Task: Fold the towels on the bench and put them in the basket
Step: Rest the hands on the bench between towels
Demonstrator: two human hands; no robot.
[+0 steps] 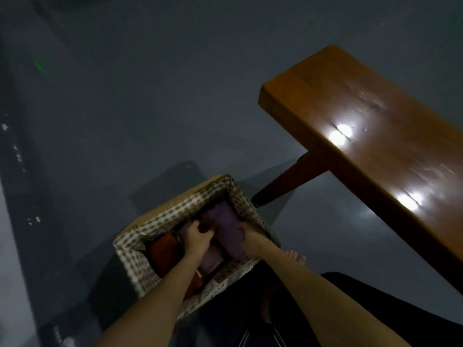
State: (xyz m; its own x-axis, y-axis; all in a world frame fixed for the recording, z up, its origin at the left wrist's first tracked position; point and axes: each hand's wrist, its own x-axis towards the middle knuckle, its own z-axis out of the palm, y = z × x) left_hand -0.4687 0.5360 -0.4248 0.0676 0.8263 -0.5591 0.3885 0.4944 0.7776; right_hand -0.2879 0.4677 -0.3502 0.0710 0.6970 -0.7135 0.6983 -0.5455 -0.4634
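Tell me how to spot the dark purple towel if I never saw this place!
Find the wooden bench, then look down at the checked-lined basket on the floor by its leg. The dark purple towel lies folded along the side nearest the bench, gripped by the right hand. Its neighbours are pale lilac and red.

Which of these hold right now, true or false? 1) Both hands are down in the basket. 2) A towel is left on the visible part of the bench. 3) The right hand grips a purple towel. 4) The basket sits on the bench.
1) True: the left hand and right hand are both inside the basket.
2) False: the visible top of the bench shows no towel.
3) True: its fingers curl around the purple towel.
4) False: it stands on the floor beside the bench.
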